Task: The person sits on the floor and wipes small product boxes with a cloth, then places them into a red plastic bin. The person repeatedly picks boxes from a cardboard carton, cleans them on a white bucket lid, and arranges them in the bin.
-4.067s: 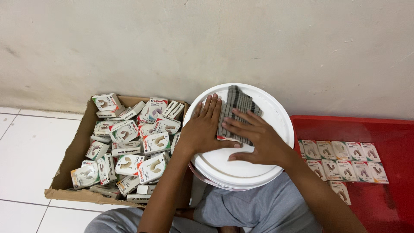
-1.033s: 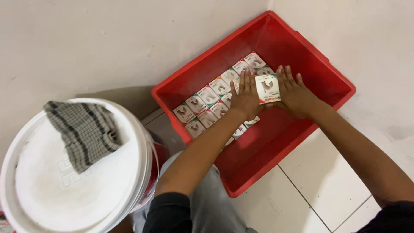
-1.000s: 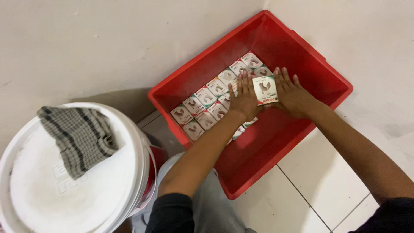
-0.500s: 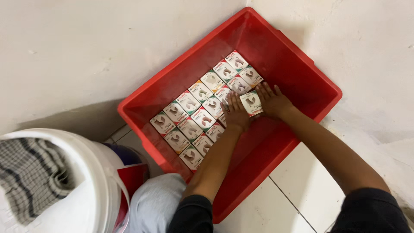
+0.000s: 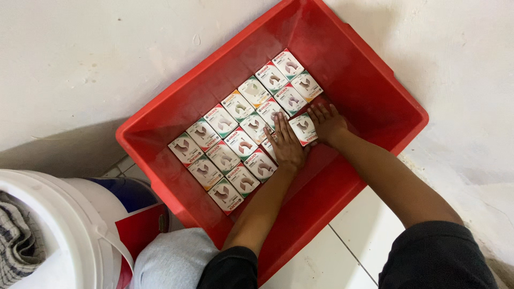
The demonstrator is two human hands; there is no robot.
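Where the rows of small cartons point(image 5: 243, 140) end inside the red crate point(image 5: 375, 69), one small white box point(image 5: 303, 129) sits at the edge of the third row, tilted slightly, its long axis running along the rows. The right hand point(image 5: 327, 123) lies just beside it on the far side, fingers flat against its edge, not clenched. The left hand point(image 5: 286, 145) presses open-palmed on the neighbouring cartons on the near side, touching the box too. The right hand seems nearer. A white bucket point(image 5: 64, 225) with a checked cloth point(image 5: 19, 241) stands at lower left.
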